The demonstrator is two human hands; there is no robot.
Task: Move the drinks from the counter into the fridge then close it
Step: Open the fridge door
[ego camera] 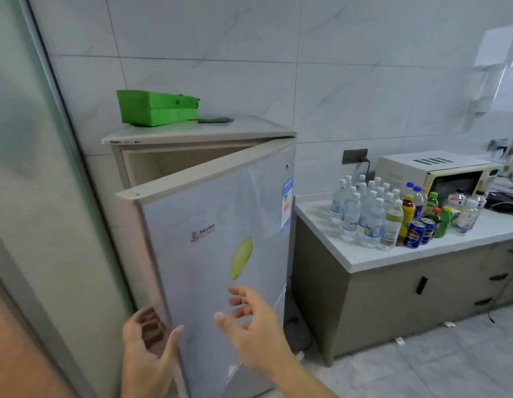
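- The drinks (393,214) stood on the bench (422,254) to my right, well apart from both grips.
- The fridge (197,133) door (215,254) hung partly ajar just before me.
- My left grip (147,343) lay open, fingers loosely curled by the door's edge, holding nothing.
- My right grip (249,317) was open before the door, empty.
- Two blue cans (420,231); the clear bottles were too crowded to count.
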